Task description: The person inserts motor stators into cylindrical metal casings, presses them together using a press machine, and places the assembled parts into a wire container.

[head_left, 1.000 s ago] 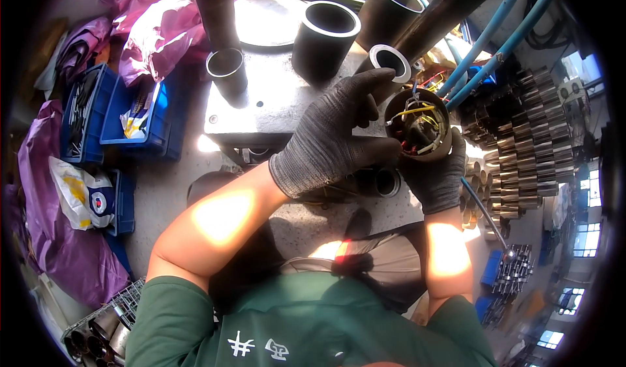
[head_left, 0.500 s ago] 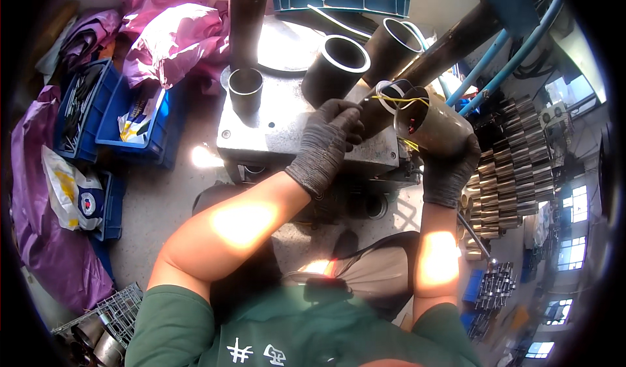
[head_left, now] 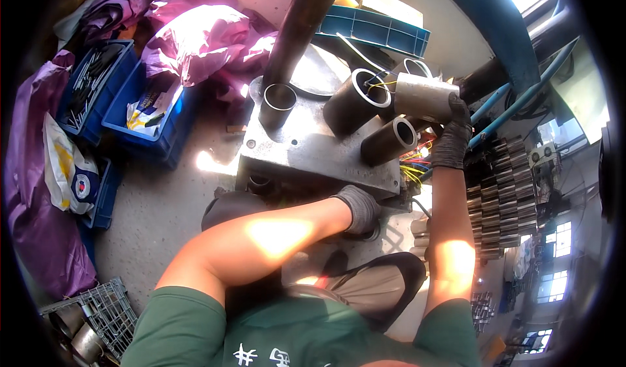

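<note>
My right hand (head_left: 453,135), in a dark grey knit glove, grips a short metal tube (head_left: 425,97) by its right end. The tube lies nearly level above the right back of a metal plate (head_left: 313,152). At its left end are a thin yellow strand and a dark strand; I cannot tell what they belong to. My left hand (head_left: 360,209), in the same kind of glove, is below the plate's front edge, its fingers turned down and mostly hidden. On the plate stand a wide dark tube (head_left: 349,109), a thick-walled tube (head_left: 385,145) leaning right, and a narrower tube (head_left: 277,109).
A dark post (head_left: 297,34) rises from the plate's back left. Blue bins (head_left: 120,129) and purple sheeting (head_left: 195,41) lie left. Coloured wires (head_left: 414,171) hang at the plate's right. Stacked metal tubes (head_left: 502,197) fill the right; a teal crate (head_left: 375,28) is behind.
My left hand has left the tube's end and dropped below the plate's front edge. My right hand has carried the tube up and back, turning it level. The view has shifted.
</note>
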`<state>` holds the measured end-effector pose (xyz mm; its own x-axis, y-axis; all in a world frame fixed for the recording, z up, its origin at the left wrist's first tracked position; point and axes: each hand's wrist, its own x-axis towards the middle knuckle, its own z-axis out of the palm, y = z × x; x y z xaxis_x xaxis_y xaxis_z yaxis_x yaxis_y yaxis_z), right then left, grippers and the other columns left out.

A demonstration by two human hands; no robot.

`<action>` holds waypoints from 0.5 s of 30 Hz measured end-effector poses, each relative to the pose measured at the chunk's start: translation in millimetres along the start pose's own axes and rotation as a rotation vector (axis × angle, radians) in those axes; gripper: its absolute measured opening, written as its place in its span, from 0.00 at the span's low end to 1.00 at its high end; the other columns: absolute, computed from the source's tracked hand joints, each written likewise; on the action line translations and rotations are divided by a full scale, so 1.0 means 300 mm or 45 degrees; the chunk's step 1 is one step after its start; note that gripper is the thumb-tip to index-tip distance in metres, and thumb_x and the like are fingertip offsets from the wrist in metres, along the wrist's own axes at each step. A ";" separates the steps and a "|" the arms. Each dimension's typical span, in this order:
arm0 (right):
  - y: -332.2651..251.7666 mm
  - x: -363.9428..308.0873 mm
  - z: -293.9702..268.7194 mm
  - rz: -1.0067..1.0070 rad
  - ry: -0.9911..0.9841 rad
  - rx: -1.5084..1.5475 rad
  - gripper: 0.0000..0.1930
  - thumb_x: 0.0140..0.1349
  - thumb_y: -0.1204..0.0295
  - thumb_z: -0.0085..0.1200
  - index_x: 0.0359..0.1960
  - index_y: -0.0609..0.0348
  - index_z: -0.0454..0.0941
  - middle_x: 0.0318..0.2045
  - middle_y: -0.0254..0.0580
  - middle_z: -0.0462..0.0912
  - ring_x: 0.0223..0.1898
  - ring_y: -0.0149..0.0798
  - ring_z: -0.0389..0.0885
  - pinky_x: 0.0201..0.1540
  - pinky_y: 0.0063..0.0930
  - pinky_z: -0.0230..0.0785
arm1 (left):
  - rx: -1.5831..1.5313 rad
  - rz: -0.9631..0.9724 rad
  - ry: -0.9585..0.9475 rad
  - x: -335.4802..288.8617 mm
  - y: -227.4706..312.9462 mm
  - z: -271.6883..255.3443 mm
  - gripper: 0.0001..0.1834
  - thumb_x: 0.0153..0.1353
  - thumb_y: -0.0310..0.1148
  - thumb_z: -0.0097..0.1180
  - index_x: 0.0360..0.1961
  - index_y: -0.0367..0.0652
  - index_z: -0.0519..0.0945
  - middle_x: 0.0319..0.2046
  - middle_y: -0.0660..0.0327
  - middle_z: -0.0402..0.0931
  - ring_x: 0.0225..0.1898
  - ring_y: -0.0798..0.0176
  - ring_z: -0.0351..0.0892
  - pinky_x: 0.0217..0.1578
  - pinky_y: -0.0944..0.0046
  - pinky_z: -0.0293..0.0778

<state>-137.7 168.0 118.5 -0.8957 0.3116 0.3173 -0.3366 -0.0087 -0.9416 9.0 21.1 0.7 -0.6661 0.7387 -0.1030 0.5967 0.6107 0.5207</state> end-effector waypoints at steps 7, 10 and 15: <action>-0.033 0.100 0.116 -0.320 -0.420 -0.427 0.38 0.55 0.61 0.77 0.62 0.72 0.76 0.51 0.45 0.87 0.56 0.37 0.80 0.67 0.36 0.71 | 0.130 0.010 -0.062 0.067 -0.020 0.052 0.23 0.64 0.47 0.60 0.54 0.45 0.87 0.45 0.48 0.88 0.49 0.45 0.88 0.48 0.46 0.82; -0.064 0.126 0.183 -0.292 -0.518 -0.660 0.45 0.51 0.59 0.80 0.64 0.77 0.73 0.58 0.58 0.84 0.58 0.42 0.81 0.68 0.36 0.70 | 0.136 0.020 -0.089 0.072 -0.019 0.052 0.24 0.64 0.47 0.60 0.56 0.45 0.86 0.46 0.48 0.88 0.50 0.45 0.88 0.49 0.46 0.82; -0.058 0.144 0.283 -0.347 -0.552 -0.966 0.53 0.47 0.50 0.80 0.68 0.75 0.70 0.57 0.63 0.83 0.60 0.48 0.82 0.67 0.36 0.72 | 0.134 0.067 -0.067 0.077 -0.025 0.058 0.25 0.64 0.48 0.61 0.56 0.44 0.86 0.48 0.49 0.88 0.51 0.45 0.87 0.51 0.47 0.81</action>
<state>-195.1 101.0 158.2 -0.8956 -0.1742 0.4093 -0.4082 0.6875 -0.6006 -3.0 38.7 -20.4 -0.6098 0.7829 -0.1233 0.6758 0.5949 0.4352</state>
